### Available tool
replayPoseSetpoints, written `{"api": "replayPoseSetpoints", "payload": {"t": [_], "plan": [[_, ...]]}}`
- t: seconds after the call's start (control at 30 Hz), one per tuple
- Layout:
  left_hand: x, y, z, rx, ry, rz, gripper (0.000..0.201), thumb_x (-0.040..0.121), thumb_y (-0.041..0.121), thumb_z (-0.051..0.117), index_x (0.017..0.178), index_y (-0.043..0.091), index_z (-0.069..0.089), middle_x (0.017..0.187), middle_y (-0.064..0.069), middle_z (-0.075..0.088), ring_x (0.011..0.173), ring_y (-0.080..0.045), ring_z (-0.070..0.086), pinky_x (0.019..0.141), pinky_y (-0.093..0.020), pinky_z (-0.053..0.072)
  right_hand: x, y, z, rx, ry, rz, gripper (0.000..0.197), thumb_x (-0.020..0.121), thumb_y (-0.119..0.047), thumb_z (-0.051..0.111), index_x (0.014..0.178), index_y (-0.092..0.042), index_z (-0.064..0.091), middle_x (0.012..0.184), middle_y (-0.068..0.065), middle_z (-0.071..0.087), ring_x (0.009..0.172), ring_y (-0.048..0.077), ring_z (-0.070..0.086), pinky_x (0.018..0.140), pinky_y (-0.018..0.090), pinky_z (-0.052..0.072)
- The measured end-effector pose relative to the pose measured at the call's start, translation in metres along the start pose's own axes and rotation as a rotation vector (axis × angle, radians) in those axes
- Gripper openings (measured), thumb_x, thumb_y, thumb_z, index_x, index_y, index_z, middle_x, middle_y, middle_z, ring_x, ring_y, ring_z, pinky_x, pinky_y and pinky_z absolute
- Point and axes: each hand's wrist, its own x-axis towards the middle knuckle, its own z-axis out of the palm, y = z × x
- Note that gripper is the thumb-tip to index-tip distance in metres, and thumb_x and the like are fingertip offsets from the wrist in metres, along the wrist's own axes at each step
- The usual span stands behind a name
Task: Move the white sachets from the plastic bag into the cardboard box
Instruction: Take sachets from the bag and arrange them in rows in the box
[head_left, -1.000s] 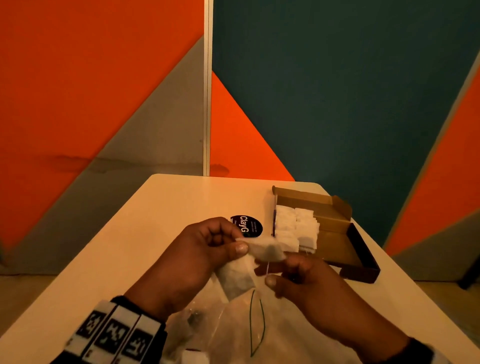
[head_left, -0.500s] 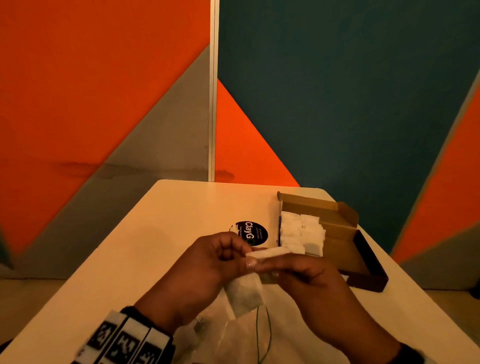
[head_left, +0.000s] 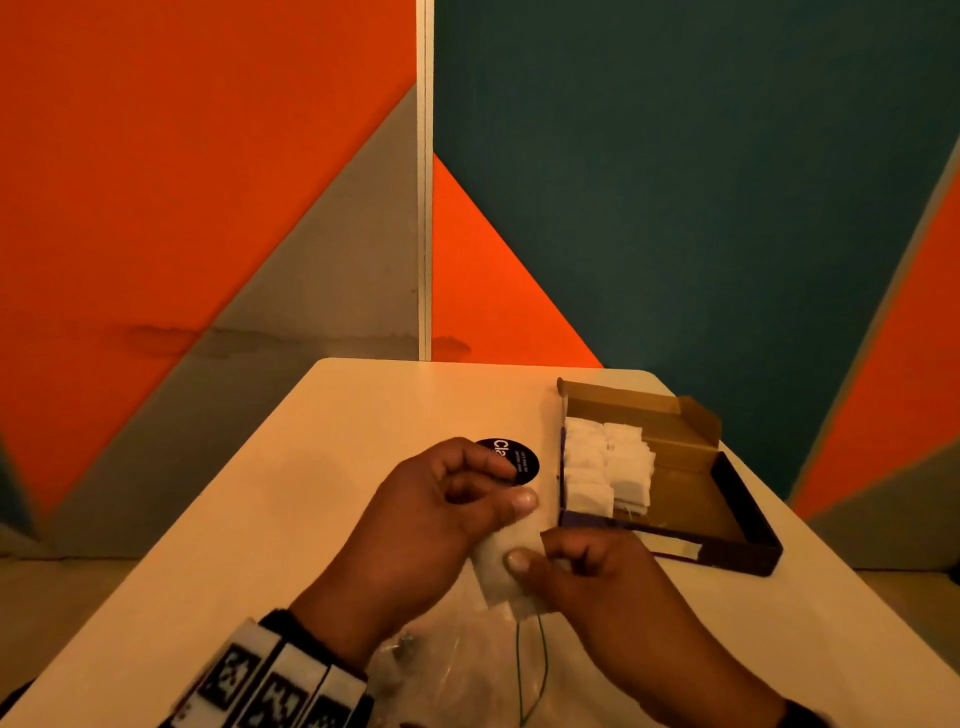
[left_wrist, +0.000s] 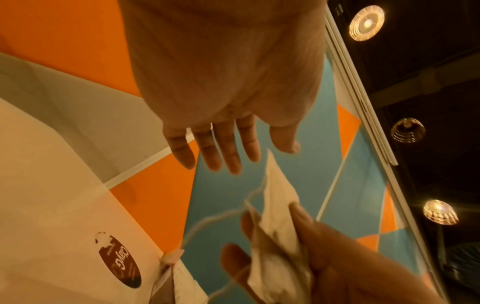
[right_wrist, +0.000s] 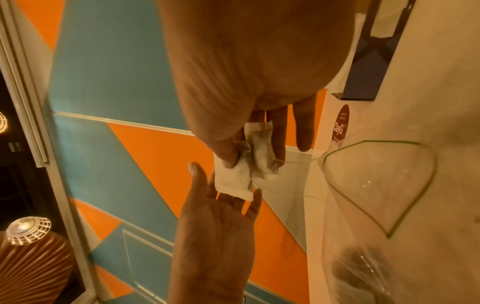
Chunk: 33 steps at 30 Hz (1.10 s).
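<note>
Two hands meet over the near middle of the table (head_left: 311, 493). My right hand (head_left: 540, 558) pinches a small bunch of white sachets (head_left: 496, 569) between thumb and fingers, with thin strings trailing from them. In the right wrist view one sachet (right_wrist: 233, 183) hangs from that pinch against the straight fingers of my left hand (right_wrist: 228, 197). My left hand (head_left: 488, 488) grips nothing. The cardboard box (head_left: 623, 397) stands open to the right, with several white sachets (head_left: 608, 467) stacked at its left end. The clear plastic bag (head_left: 467, 670) lies under both hands.
A round black sticker (head_left: 522, 460) is on the table just beyond my left hand. The box has a dark front wall (head_left: 748, 551) and an open right half. Orange, grey and teal wall panels stand behind the table's far edge.
My right hand has slid lower on the sachets, its thumb now pressing their middle. My left hand has eased its pinch and spread its fingers behind them. Both hands stay above the bag.
</note>
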Motion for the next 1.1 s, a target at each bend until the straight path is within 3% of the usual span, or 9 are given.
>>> {"api": "replayPoseSetpoints", "payload": {"t": [0.1,0.23,0.37,0.5,0.63,0.7,0.8,0.93,1.1], "plan": [[-0.002,-0.003,-0.014,0.031,0.180,0.054,0.034,0.074,0.056,0.062,0.091,0.027,0.070,0.092,0.011,0.072,0.080,0.002,0.061,0.076,-0.025,0.047,-0.002,0.003,-0.003,0.163,0.074,0.042,0.015,0.086,-0.029,0.067,0.079,-0.026,0.080,0.083,-0.011,0.077,0.080,0.003,0.071,0.067,0.012,0.052],[-0.023,-0.006,-0.010,0.121,0.254,-0.041,0.044,0.068,0.068,0.056,0.078,0.026,0.063,0.080,-0.001,0.064,0.070,-0.010,0.056,0.068,-0.031,0.043,-0.003,0.008,-0.005,0.178,0.116,0.042,0.015,0.086,-0.029,0.067,0.080,-0.027,0.080,0.082,-0.012,0.076,0.078,0.001,0.070,0.070,0.015,0.053],[-0.037,-0.014,0.017,0.234,0.173,-0.137,0.029,0.075,0.056,0.071,0.078,0.028,0.065,0.072,-0.001,0.068,0.059,-0.009,0.057,0.059,-0.026,0.044,-0.003,0.011,-0.001,0.201,0.106,0.036,0.015,0.086,-0.026,0.066,0.081,-0.024,0.079,0.080,-0.011,0.077,0.077,0.002,0.071,0.058,0.008,0.050],[-0.032,-0.014,0.019,0.122,0.156,-0.138,0.012,0.079,0.032,0.078,0.076,0.026,0.069,0.069,0.000,0.070,0.059,-0.005,0.060,0.067,-0.029,0.050,-0.007,0.010,-0.004,0.086,0.121,0.052,0.012,0.084,-0.033,0.067,0.079,-0.037,0.078,0.081,-0.020,0.074,0.079,-0.007,0.067,0.061,0.009,0.049],[-0.025,0.000,-0.003,0.256,-0.018,-0.106,0.005,0.082,0.024,0.078,0.083,0.024,0.073,0.080,0.007,0.076,0.076,-0.009,0.071,0.084,-0.035,0.056,-0.009,0.004,-0.028,-0.071,0.147,-0.065,0.023,0.085,-0.041,0.065,0.093,-0.062,0.065,0.090,-0.056,0.053,0.087,-0.033,0.047,0.066,0.001,0.037],[-0.023,0.009,-0.010,0.411,-0.133,-0.086,0.007,0.081,0.032,0.078,0.084,0.028,0.073,0.080,0.017,0.074,0.074,-0.005,0.069,0.079,-0.030,0.056,-0.010,-0.004,-0.034,-0.164,0.047,-0.099,0.026,0.077,-0.055,0.061,0.098,-0.070,0.059,0.090,-0.064,0.044,0.090,-0.038,0.040,0.070,0.000,0.034],[-0.020,0.018,-0.010,0.679,-0.239,-0.043,0.012,0.080,0.045,0.075,0.084,0.035,0.071,0.072,0.025,0.065,0.064,0.001,0.058,0.061,-0.019,0.047,-0.010,-0.009,-0.028,-0.335,-0.079,-0.140,0.031,0.075,-0.060,0.065,0.105,-0.067,0.060,0.103,-0.057,0.050,0.103,-0.031,0.043,0.085,0.005,0.034],[-0.016,0.018,-0.007,0.883,-0.306,0.012,0.020,0.084,0.052,0.067,0.094,0.035,0.069,0.089,0.011,0.069,0.080,-0.005,0.061,0.078,-0.033,0.054,-0.005,-0.007,-0.018,-0.474,-0.014,-0.103,0.010,0.082,-0.050,0.066,0.085,-0.060,0.066,0.088,-0.046,0.060,0.093,-0.017,0.055,0.090,0.009,0.040],[-0.013,0.009,-0.017,0.873,-0.270,0.039,0.017,0.089,0.049,0.064,0.097,0.037,0.072,0.097,0.020,0.061,0.088,-0.001,0.056,0.081,-0.022,0.048,-0.005,-0.010,-0.025,-0.646,-0.088,-0.057,0.020,0.086,-0.052,0.062,0.104,-0.048,0.070,0.102,-0.029,0.068,0.093,-0.005,0.060,0.087,0.013,0.046]]}}
